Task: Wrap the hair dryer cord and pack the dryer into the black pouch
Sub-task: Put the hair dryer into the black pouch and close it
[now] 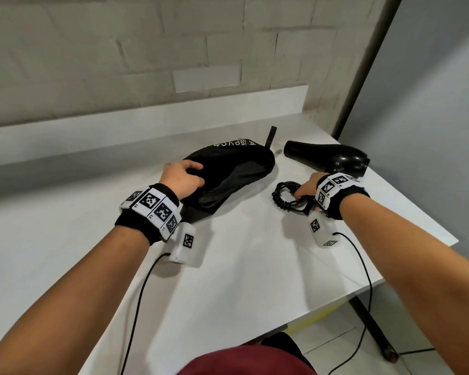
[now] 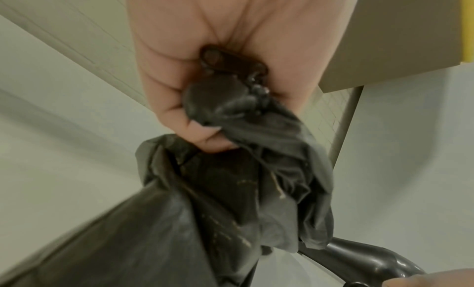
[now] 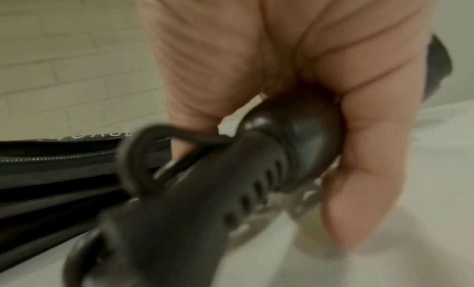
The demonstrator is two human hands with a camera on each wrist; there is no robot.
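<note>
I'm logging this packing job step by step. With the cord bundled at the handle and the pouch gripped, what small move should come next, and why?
Probably lift the hair dryer and turn its nozzle toward the pouch. The right hand already grips the handle with the coiled cord, and the left hand holds the pouch's gathered opening edge, but the dryer lies beside the pouch, not in it.
</note>
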